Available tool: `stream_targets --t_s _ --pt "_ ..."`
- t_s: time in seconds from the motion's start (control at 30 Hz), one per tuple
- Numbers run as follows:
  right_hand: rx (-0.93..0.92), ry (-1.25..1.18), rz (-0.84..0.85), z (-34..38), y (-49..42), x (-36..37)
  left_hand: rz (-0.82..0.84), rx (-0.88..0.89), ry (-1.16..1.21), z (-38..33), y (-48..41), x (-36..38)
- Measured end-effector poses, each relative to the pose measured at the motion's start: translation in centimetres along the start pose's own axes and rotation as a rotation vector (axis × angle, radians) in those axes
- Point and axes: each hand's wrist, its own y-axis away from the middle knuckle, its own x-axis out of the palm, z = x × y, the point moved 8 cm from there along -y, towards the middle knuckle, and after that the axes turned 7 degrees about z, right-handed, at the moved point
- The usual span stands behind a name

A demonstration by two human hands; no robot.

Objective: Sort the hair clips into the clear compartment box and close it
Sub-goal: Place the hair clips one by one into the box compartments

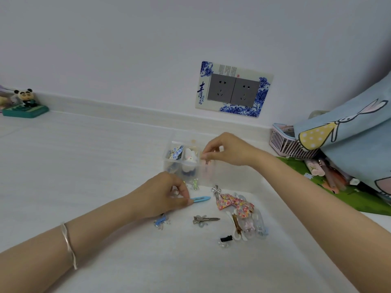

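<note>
The clear compartment box [169, 166] stands open on the white table, with clips in its left and middle compartments. My right hand [224, 149] hovers over its right compartment, its fingertips pinching a pale pink clip [206, 162] at the rim. My left hand [167, 194] pinches one end of a blue snap clip [201, 199] lying on the table in front of the box. Loose clips lie nearby: a floral bow clip [234, 205], a grey metal clip [205, 219], a blue clear clip [161, 222], a small black clip [226, 238].
A pink basket [283, 143] and a blue rabbit-print cloth [349, 140] crowd the right side, over a green mat [364, 199] with pens. A panda figure on a teal stand [25, 104] sits far left. A wall socket [232, 89] is behind the box.
</note>
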Motion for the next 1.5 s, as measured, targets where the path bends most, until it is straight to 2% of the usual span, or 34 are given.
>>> stream_targets --t_s 0.07,0.17,0.23,0.3,0.4,0.47,0.6,0.73,0.8,0.87,0.93,1.03,1.1,1.27,1.5 --pt "0.025 0.063 0.094 -0.4 -0.5 1.1 -0.009 0.0 0.01 0.1 0.0 0.0" --pt "0.053 0.116 0.112 -1.0 -0.6 1.4 -0.024 0.002 0.011 0.1 0.0 -0.1" --pt "0.067 0.172 0.07 -1.1 -0.3 1.1 -0.041 0.001 -0.002 0.1 0.0 -0.2" --pt "0.046 0.153 -0.056 -0.9 0.7 0.1 -0.059 0.009 0.009 0.1 0.1 -0.4" --pt "-0.033 -0.085 -0.29 -0.1 3.7 -1.3 -0.12 0.028 0.048 -0.4 0.3 -1.1" --pt "-0.036 -0.222 -0.361 0.1 5.7 -1.1 -0.192 0.075 0.108 -1.1 0.4 -1.9" --pt "0.082 -0.496 -0.259 -0.3 7.2 1.5 -0.36 0.179 0.239 -2.8 1.1 -3.7" --pt "0.141 -0.867 -0.224 -0.9 7.3 2.8 -0.473 0.204 0.186 -3.6 1.6 -4.4" --pt "0.143 -0.95 -0.244 -1.0 7.2 2.5 -0.498 0.194 0.153 -3.4 1.4 -4.6" --pt "0.115 -0.912 -0.318 -1.1 6.8 1.0 -0.485 0.182 0.029 -3.4 0.9 -4.6" --pt "0.085 -0.761 -0.425 -1.3 6.3 -1.3 -0.429 0.189 -0.144 -3.4 0.2 -4.3" --pt "0.079 -0.528 -0.513 -1.8 4.8 -3.5 -0.323 0.168 -0.26 -2.7 -0.4 -3.3" --pt "0.085 -0.428 -0.452 -2.1 3.3 -3.3 -0.302 0.174 -0.279 -2.3 -0.5 -2.9" --pt "0.128 -0.332 -0.123 -2.6 0.6 0.2 -0.312 0.209 -0.262 -2.5 -0.3 -3.2" --pt "0.101 -0.013 -0.113 -1.4 0.7 0.3 -0.292 0.223 -0.27 -2.6 -0.3 -3.0"
